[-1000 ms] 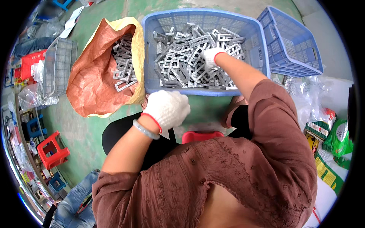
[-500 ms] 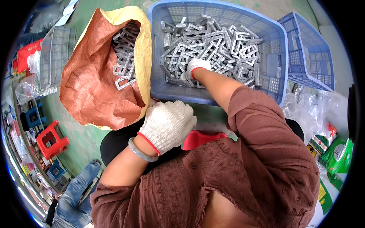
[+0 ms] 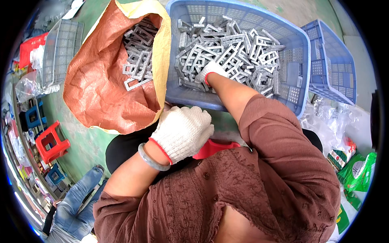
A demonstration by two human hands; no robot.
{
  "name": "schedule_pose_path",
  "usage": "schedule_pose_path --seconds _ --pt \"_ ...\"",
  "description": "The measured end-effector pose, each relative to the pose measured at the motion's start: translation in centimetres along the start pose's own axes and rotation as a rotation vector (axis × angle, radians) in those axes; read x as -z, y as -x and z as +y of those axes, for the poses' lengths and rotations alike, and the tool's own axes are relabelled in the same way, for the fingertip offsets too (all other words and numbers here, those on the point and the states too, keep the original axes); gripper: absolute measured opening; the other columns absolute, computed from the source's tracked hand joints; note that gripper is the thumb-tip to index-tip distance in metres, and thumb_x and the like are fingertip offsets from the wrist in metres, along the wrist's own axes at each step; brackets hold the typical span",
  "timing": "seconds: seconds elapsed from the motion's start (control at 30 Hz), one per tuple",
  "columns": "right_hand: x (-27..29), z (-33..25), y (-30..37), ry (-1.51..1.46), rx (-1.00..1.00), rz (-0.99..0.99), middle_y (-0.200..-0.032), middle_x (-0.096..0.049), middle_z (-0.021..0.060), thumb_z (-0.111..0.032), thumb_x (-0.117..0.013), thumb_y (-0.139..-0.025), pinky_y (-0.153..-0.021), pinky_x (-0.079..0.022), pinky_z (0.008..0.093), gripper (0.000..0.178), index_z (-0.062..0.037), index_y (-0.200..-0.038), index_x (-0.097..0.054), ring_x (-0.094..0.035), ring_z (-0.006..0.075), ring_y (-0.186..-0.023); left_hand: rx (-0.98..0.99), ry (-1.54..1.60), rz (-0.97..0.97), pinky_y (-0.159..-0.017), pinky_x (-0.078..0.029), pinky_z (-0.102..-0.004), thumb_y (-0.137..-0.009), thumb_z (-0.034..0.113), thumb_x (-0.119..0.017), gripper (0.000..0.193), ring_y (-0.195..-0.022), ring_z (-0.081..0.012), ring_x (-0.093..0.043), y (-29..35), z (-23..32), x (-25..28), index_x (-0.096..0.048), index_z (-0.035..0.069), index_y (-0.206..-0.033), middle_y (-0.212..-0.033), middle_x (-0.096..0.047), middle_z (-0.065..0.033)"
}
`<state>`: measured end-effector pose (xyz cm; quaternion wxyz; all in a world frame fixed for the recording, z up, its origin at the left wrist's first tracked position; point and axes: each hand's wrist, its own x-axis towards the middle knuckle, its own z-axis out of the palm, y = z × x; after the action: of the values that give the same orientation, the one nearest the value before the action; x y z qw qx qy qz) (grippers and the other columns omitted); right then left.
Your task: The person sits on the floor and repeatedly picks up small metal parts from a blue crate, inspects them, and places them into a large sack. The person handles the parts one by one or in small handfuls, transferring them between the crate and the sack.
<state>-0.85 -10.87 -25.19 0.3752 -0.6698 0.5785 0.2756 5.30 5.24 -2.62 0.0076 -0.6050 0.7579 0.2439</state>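
My right hand [image 3: 212, 71], in a white knitted glove with a red cuff, reaches into a blue plastic crate [image 3: 307, 77]. It rests on a heap of grey metal rectangular frames [image 3: 243, 52] near the crate's front wall; its fingertips are hidden. In the same kind of glove, my left hand [image 3: 182, 131] is curled, knuckles up, just below the lower right edge of an orange woven sack [image 3: 91, 81] with a yellow rim. Its fingers are tucked out of sight, so what they hold does not show. More metal frames [image 3: 139, 67] lie inside the sack.
Beside the crate on the right stands another blue crate [image 3: 334, 65], with clear plastic wrapping below it. A grey crate [image 3: 63, 52] and a red stool [image 3: 52, 141] are at the left. Another person's jeans-clad leg [image 3: 75, 198] shows lower left. Something red [image 3: 214, 149] lies before my lap.
The view has shifted a little, so sack and crate appear slightly farther right. My right hand stays on the metal frames, and my left hand stays curled by the sack.
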Motion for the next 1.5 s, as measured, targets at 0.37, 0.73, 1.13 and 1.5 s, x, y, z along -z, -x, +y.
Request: schedule_pose_path --seconds 0.37,0.73,1.13,1.5 --pt "5.2 -2.8 -2.7 0.261 0.457 0.346 -0.130 -0.063 0.0159 -0.038 -0.082 -0.074 -0.097 -0.052 0.0465 0.071 -0.0086 -0.134 -0.056 -0.061 0.0334 -0.120 0.031 0.041 0.052 -0.055 -0.052 -0.0449 -0.087 0.029 -0.064 0.020 -0.067 -0.0309 -0.065 0.2 0.0 0.4 -0.060 0.010 -0.080 -0.072 -0.061 -0.0093" --pt "4.4 -2.7 -4.8 0.324 0.479 0.212 -0.148 -0.047 0.0161 -0.049 -0.081 -0.072 -0.107 -0.044 0.0466 0.093 -0.0151 -0.148 -0.040 -0.052 0.0346 -0.131 0.085 0.090 0.012 -0.054 -0.050 -0.0471 -0.088 0.031 -0.065 0.023 -0.066 -0.0333 -0.064 0.0 -0.6 0.6 -0.059 0.010 -0.081 -0.073 -0.061 -0.0104" --pt "5.8 -2.4 -4.3 0.327 0.358 0.182 -0.139 -0.058 0.0167 -0.068 -0.078 -0.065 -0.106 -0.042 0.0431 0.107 -0.0140 -0.149 -0.039 -0.056 0.0319 -0.129 0.093 0.139 0.037 -0.055 -0.050 -0.0477 -0.088 0.032 -0.066 0.024 -0.070 -0.0338 -0.063 0.1 -0.4 0.6 -0.058 0.010 -0.085 -0.074 -0.060 -0.0102" --pt "4.2 -1.7 -6.7 0.111 0.258 0.055 -0.129 -0.067 0.0103 -0.054 -0.075 -0.073 -0.099 -0.050 0.0421 0.064 -0.0168 -0.124 -0.069 -0.064 0.0304 -0.118 0.074 0.174 0.039 -0.054 -0.051 -0.0460 -0.089 0.031 -0.066 0.023 -0.068 -0.0330 -0.064 -0.3 -0.1 0.6 -0.058 0.010 -0.085 -0.075 -0.061 -0.0096"
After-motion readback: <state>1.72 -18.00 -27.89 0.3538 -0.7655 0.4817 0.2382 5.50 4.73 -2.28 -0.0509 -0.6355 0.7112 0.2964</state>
